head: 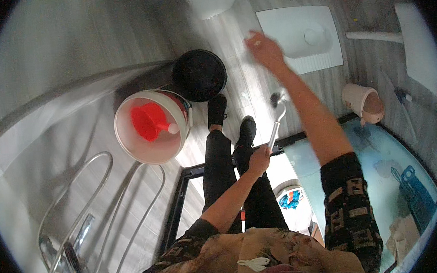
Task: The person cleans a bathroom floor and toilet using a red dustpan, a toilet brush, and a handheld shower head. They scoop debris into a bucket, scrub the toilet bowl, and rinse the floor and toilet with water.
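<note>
My left hand [260, 161] is closed around the white handle of a toilet brush [274, 133]. The brush's curved neck and dark, pale-edged bristle head point away from me, above the grey floor near my right shoe. My right hand [265, 49] is stretched forward beside the left edge of a white squat toilet pan [300, 51]. Its fingers are curled and slightly blurred, and whether anything small is between them cannot be told. The pan is set in the floor, with a ribbed footrest at its near side.
A white bucket [122, 143] holding a red dipper [145, 122] stands at left, beside a black bucket [199, 75]. A pinkish container [352, 96] is at right. Metal shower hoses [108, 163] hang at lower left. A dark door frame [298, 137] and frosted glass panel [318, 146] lie near me.
</note>
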The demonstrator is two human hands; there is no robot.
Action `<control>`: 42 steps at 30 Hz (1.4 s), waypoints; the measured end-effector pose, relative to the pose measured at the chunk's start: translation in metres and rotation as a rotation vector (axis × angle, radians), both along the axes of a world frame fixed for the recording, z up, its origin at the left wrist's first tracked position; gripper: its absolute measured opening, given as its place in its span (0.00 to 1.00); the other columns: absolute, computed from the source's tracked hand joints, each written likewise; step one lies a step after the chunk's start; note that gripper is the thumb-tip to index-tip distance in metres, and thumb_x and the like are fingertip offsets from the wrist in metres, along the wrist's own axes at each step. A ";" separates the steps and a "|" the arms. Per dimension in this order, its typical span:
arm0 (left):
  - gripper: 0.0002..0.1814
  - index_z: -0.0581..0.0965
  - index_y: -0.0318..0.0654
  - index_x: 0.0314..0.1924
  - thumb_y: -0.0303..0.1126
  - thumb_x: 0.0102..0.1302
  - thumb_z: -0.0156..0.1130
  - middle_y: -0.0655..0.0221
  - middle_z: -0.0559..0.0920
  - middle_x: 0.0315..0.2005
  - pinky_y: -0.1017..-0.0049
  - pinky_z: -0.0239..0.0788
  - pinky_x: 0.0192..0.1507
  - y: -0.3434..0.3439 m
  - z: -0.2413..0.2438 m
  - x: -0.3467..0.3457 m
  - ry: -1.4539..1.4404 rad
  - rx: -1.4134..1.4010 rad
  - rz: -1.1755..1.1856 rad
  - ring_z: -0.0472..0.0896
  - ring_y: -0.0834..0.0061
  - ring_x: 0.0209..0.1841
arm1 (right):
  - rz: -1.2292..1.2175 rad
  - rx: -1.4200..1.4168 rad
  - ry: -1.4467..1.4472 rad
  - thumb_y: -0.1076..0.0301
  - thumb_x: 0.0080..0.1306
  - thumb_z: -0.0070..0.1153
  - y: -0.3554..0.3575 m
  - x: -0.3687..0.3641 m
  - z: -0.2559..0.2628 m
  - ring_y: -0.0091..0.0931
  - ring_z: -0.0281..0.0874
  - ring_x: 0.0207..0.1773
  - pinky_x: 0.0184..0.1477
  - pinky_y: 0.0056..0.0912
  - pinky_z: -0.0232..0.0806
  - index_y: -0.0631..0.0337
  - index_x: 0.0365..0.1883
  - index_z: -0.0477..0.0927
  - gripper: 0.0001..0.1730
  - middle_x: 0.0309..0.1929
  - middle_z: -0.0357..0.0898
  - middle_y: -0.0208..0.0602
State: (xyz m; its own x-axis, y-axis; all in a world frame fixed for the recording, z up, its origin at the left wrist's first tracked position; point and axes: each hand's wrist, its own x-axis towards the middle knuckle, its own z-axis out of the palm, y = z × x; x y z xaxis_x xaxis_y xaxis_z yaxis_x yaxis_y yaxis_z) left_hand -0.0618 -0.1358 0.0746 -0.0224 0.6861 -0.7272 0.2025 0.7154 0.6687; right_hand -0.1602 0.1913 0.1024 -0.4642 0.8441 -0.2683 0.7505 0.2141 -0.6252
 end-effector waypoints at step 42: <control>0.12 0.67 0.36 0.42 0.35 0.62 0.49 0.57 0.74 0.29 0.64 0.65 0.32 0.079 -0.043 0.003 -0.634 0.075 0.518 0.73 0.58 0.33 | -0.371 0.388 0.292 0.51 0.56 0.51 0.069 -0.228 -0.102 0.44 0.70 0.41 0.40 0.45 0.65 0.66 0.49 0.65 0.31 0.43 0.69 0.52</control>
